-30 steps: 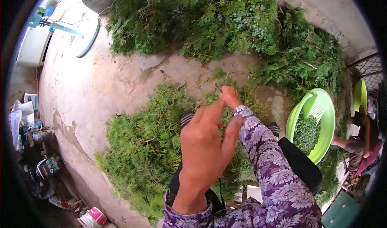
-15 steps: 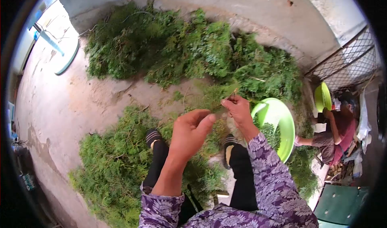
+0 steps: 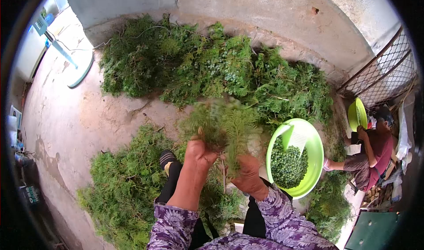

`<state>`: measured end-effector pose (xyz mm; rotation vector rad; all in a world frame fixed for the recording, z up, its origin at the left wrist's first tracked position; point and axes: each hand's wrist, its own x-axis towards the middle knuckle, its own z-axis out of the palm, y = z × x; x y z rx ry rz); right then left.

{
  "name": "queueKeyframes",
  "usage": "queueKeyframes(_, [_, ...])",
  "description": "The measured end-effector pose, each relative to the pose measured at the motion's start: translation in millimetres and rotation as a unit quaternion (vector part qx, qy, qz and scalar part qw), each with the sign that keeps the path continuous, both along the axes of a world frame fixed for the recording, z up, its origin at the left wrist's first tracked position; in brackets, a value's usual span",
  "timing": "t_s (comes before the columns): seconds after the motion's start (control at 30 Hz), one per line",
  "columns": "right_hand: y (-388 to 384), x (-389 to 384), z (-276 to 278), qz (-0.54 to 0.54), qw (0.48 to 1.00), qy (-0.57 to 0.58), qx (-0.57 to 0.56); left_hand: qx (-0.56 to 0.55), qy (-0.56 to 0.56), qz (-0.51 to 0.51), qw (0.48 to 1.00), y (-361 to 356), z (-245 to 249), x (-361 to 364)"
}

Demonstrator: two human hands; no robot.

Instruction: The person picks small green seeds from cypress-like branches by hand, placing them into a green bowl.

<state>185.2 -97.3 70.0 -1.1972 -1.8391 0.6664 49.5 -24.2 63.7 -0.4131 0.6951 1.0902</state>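
Observation:
Between my two hands is a leafy evergreen branch [image 3: 238, 128], its fronds blurred and its thin brown stem pointing down towards me. My left hand [image 3: 198, 157] closes on the left side of the branch, thumb pointing up. On the other side, my right hand [image 3: 250, 176] is curled around the foliage near the stem; its fingertips are partly hidden by the leaves. Just right of that hand stands a bright green plastic basin [image 3: 316, 166] holding many small round green berries [image 3: 285, 168]. A light green slotted piece [image 3: 297, 140] rests inside it.
A long heap of cut branches [image 3: 212, 64] lies along the wall, another heap [image 3: 123, 183] at lower left. A standing fan [image 3: 73, 64] is at upper left. At right, a seated person [image 3: 375, 148] holds a green basin [image 3: 357, 114] near a wire mesh panel [image 3: 380, 75].
Both hands have come lower, and a bushy branch is now between them. Earlier, my left hand was loosely open and my right pinched a small sprig. The view has shifted slightly.

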Motion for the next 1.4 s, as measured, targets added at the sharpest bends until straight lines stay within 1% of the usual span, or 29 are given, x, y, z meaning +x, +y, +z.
queueKeyframes(0.03, [1,5,-7,0.031,0.999,-0.022,0.013,0.001,0.003,0.0,1.0,-2,1,-4])
queueKeyframes(0.1, [2,9,-9,0.059,0.997,-0.041,0.027,0.084,0.066,-0.048,0.993,-3,5,-9])
queueKeyframes(0.13, [2,10,-6,0.071,0.997,-0.008,-0.005,0.089,0.001,-0.034,0.995,-2,-4,-10])
queueKeyframes(0.17, [2,11,-3,0.083,0.996,0.026,-0.036,0.09,0.005,-0.037,0.995,-1,-16,-11])
queueKeyframes(0.23, [1,20,6,0.086,0.993,0.03,-0.071,0.179,-0.031,-0.062,0.981,3,-23,-12])
queueKeyframes(0.27, [2,27,10,0.092,0.99,0.03,-0.107,0.181,-0.028,-0.065,0.981,2,-24,-12])
queueKeyframes(0.33, [5,42,16,0.074,0.992,-0.009,-0.104,0.188,0.171,-0.09,0.963,-1,2,-11])
queueKeyframes(0.37, [6,49,17,0.058,0.992,-0.052,-0.104,0.188,0.174,-0.093,0.962,-2,6,-10])
queueKeyframes(0.4, [8,55,16,0.004,0.995,0.011,-0.104,0.191,0.173,-0.09,0.962,-3,8,-8])
queueKeyframes(0.43, [9,62,20,0.003,0.994,0.013,-0.105,0.193,0.171,-0.087,0.962,-4,9,-6])
queueKeyframes(0.47, [12,68,29,-0.079,0.97,0.126,-0.191,0.193,0.172,-0.09,0.962,-4,7,-4])
queueKeyframes(0.5, [14,76,35,-0.159,0.92,0.235,-0.271,0.177,0.179,-0.1,0.963,-3,3,-2])
queueKeyframes(0.53, [17,84,34,-0.161,0.919,0.237,-0.27,0.162,0.186,-0.111,0.963,-1,1,0])
queueKeyframes(0.57, [19,93,31,-0.136,0.88,0.372,-0.264,0.162,0.187,-0.114,0.962,-2,6,5])
queueKeyframes(0.6, [22,95,36,-0.108,0.822,0.499,-0.252,0.167,0.242,-0.129,0.947,-5,14,11])
queueKeyframes(0.63, [23,93,39,-0.112,0.821,0.501,-0.251,0.171,0.296,-0.145,0.929,-8,21,17])
queueKeyframes(0.7, [24,75,44,-0.2,0.865,0.397,-0.235,0.176,0.279,-0.171,0.929,-13,27,26])
queueKeyframes(0.73, [23,70,41,-0.167,0.898,0.351,-0.204,0.181,0.26,-0.191,0.929,-16,28,30])
queueKeyframes(0.77, [22,63,40,-0.173,0.896,0.354,-0.204,0.18,0.261,-0.198,0.927,-19,29,34])
queueKeyframes(0.83, [21,52,41,-0.11,0.96,0.216,-0.142,0.199,0.338,-0.266,0.881,-25,29,42])
queueKeyframes(0.87, [21,50,41,-0.114,0.959,0.219,-0.142,0.197,0.362,-0.273,0.869,-28,13,43])
queueKeyframes(0.93, [22,50,40,-0.121,0.979,0.091,-0.134,0.23,0.371,-0.302,0.847,-34,8,46])
queueKeyframes(0.97, [22,51,37,-0.124,0.979,0.093,-0.135,0.261,0.378,-0.325,0.826,-36,5,47])
queueKeyframes(1.0, [22,52,31,-0.123,0.982,0.083,-0.119,0.297,0.401,-0.305,0.811,-37,3,51])
queueKeyframes(1.03, [22,53,28,-0.122,0.984,0.073,-0.104,0.297,0.401,-0.308,0.81,-39,4,53])
queueKeyframes(1.1, [21,54,30,-0.139,0.981,0.055,-0.124,0.373,0.486,-0.302,0.73,-40,10,56])
queueKeyframes(1.23, [22,53,29,-0.167,0.971,0.04,-0.163,0.396,0.5,-0.32,0.701,-40,18,60])
queueKeyframes(1.3, [22,52,26,-0.168,0.974,0.035,-0.151,0.394,0.532,-0.339,0.669,-41,23,60])
queueKeyframes(1.4, [23,53,21,-0.165,0.977,0.027,-0.135,0.416,0.514,-0.306,0.685,-40,20,61])
